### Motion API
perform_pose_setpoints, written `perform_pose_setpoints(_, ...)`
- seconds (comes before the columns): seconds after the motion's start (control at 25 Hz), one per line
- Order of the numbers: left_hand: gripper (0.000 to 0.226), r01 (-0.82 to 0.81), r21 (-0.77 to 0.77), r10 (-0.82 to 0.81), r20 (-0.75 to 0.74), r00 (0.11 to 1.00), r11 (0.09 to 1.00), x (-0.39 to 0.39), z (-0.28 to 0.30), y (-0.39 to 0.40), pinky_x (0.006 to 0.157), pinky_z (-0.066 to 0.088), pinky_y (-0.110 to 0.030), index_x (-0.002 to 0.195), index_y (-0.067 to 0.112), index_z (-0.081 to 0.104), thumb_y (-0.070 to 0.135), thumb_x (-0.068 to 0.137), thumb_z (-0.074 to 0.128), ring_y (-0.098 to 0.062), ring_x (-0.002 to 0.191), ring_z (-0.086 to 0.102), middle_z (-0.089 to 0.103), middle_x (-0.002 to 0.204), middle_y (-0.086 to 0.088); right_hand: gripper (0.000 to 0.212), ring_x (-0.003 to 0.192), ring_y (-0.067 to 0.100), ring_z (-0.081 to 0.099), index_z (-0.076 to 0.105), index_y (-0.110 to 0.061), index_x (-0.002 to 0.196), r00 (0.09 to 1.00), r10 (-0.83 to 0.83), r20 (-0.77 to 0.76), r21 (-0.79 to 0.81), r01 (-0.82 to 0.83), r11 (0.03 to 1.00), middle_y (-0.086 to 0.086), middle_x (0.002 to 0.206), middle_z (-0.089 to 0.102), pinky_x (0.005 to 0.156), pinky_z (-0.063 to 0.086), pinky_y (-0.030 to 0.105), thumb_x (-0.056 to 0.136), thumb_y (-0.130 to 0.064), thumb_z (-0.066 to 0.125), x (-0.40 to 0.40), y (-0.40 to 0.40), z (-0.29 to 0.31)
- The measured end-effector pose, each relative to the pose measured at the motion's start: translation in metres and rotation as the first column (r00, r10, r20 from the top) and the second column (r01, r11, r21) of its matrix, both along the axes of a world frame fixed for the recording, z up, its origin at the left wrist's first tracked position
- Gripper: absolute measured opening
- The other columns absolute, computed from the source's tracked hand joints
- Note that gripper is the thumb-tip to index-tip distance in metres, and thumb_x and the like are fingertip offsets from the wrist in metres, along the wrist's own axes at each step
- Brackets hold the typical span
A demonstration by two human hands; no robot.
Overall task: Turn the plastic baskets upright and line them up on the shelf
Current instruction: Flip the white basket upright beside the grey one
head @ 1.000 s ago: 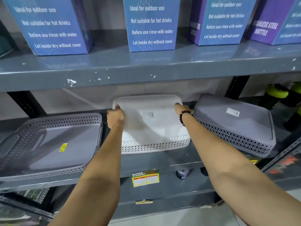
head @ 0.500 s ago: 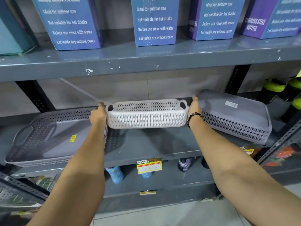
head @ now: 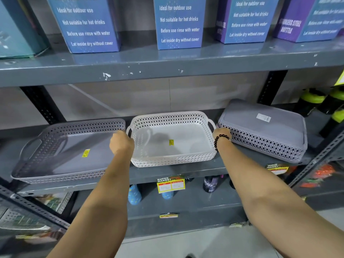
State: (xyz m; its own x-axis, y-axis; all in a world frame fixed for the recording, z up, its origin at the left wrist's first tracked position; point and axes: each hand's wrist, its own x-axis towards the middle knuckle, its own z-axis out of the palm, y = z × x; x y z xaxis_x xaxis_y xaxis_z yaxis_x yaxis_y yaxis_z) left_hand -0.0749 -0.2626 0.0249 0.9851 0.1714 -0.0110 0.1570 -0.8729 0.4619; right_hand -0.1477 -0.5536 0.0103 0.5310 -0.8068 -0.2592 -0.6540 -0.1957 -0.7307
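Note:
A white plastic basket [head: 173, 142] sits upright in the middle of the grey shelf [head: 186, 172], its open side up and a yellow sticker inside. My left hand [head: 122, 143] grips its left handle and my right hand [head: 221, 134], with a black bead bracelet on the wrist, holds its right handle. To the left rests a grey basket [head: 67, 151], also upright. On the right a second grey basket [head: 264, 129] lies upside down, its flat bottom with a white label facing up.
Blue and purple bottle boxes [head: 178, 23] stand on the shelf above. Green-capped bottles [head: 314, 101] stand at the far right. Below are bottles [head: 135, 194] and a yellow price tag [head: 170, 183]. Black perforated uprights [head: 42, 105] frame the bay.
The white basket was upside down, then tipped on its edge, and now it rests upright on the shelf. Both hands stayed on its two ends throughout.

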Motion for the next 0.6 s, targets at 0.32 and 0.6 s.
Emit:
perform_pose_setpoints(0.32, 0.024, 0.063, 0.175, -0.064, -0.003, 0.998, 0.983, -0.007, -0.006, -0.001, 0.078, 0.054, -0.041, 0.109, -0.007, 0.060, -0.005, 0.087, 0.051, -0.038, 0.099, 0.065, 0.068, 0.106, -0.023, 0.038, 0.123, 0.033, 0.053, 0.049, 0.006, 0.130, 0.993, 0.098, -0.073, -0.005, -0.098, 0.995, 0.016, 0.134, 0.054, 0.090, 0.046, 0.032, 0.096, -0.009, 0.041, -0.011, 0.003, -0.003)
perform_pose_setpoints(0.6, 0.023, 0.156, 0.180, -0.173, 0.082, 0.982, 0.971, -0.016, 0.003, -0.022, 0.082, 0.054, -0.043, 0.111, -0.006, 0.056, 0.005, 0.091, 0.052, -0.039, 0.100, 0.065, 0.066, 0.108, -0.023, 0.035, 0.117, 0.037, 0.056, 0.051, 0.002, 0.126, 0.996, 0.072, 0.056, -0.195, -0.060, 0.979, 0.023, 0.128, 0.058, 0.090, 0.049, 0.039, 0.094, -0.013, 0.045, -0.018, 0.020, 0.004)
